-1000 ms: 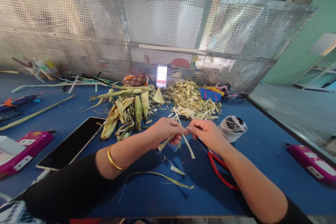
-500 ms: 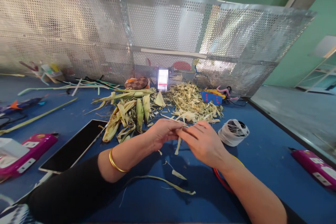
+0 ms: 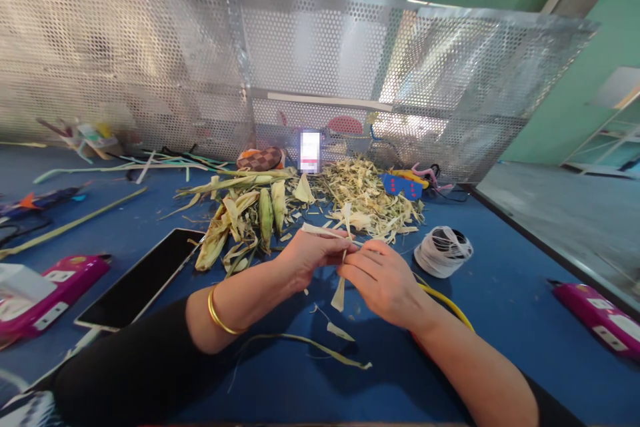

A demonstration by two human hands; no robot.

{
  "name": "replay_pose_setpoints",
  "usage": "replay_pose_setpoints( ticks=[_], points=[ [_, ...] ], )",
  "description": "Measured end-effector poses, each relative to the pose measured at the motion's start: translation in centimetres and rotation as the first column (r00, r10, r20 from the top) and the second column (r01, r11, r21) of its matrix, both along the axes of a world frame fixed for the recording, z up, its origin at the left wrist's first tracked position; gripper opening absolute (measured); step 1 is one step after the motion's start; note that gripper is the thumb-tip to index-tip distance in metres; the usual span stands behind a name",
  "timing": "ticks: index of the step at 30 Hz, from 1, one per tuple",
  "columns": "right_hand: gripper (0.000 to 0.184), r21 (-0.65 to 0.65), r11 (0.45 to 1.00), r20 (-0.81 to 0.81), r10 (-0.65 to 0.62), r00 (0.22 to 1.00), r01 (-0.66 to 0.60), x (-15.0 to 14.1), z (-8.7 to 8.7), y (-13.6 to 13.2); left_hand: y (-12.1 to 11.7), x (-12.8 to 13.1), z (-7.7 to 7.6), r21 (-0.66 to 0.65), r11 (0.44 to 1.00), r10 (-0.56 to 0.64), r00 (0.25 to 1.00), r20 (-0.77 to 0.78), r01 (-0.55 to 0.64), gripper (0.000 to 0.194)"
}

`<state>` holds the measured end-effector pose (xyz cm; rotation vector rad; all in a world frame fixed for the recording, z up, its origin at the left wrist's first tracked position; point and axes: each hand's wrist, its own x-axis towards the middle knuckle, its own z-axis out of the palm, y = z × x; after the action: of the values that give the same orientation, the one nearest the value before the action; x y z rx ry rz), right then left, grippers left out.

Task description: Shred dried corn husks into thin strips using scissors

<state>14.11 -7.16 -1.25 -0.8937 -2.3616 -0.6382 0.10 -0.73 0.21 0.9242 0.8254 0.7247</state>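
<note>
In the head view, the left hand (image 3: 307, 255) is closed to a pinch, thumb against fingers, on the crossed husk strips (image 3: 339, 297). The fingers of the right hand (image 3: 385, 280) are bent close together, their tips right up against the left fingertips; whether they truly grip or only steady the strips is hidden.

To do this step well, the left pinch should sit firmly right at the crossing, so the strips cannot slide or twist apart, while the right fingers work the free ends in small, gentle moves. The husk looks thin and dry, so a sharp pull or tight crease could well split it.

The strips lie between the two hands, at the fingertips: one end juts out above the left hand, another stands up beyond the fingertips, and a flared end hangs below them, just beside the right hand. A loose husk strand (image 3: 325, 345) lies on the desk (image 3: 510, 307) nearer the person than both hands, apart from them. The whole husks (image 3: 250, 213) lie beyond the left hand, the shredded heap (image 3: 360, 193) beyond the right.
</note>
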Motion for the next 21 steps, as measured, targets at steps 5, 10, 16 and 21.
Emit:
replay_pose_setpoints(
  ticks=[5, 10, 16, 21],
  points=[
    [0.021, -0.024, 0.997, -0.263, -0.072, 0.962, 0.068, 0.4, 0.1, 0.1, 0.5, -0.3, 0.5, 0.018, 1.000, 0.020, 1.000, 0.005, -0.020, 0.012],
    [0.017, -0.361, 0.881, -0.442, -0.450, 0.776, 0.305, 1.4, 0.0, 0.7, 0.9, -0.6, 1.0, -0.020, 1.000, -0.024, 1.000, 0.001, 0.024, 0.010],
    [0.024, -0.543, 0.815, -0.375, -0.448, 0.812, 0.199, 0.9, -0.2, 0.7, 0.5, -0.3, 0.3, 0.155, 0.986, -0.048, 0.991, -0.127, 0.067, 0.011],
    [0.024, -0.472, 0.872, -0.394, -0.341, 0.853, 0.130, 0.3, 0.5, 0.0, 0.5, 0.0, 0.2, 0.289, 0.955, 0.007, 0.970, -0.243, 0.065, 0.011]
  ],
)
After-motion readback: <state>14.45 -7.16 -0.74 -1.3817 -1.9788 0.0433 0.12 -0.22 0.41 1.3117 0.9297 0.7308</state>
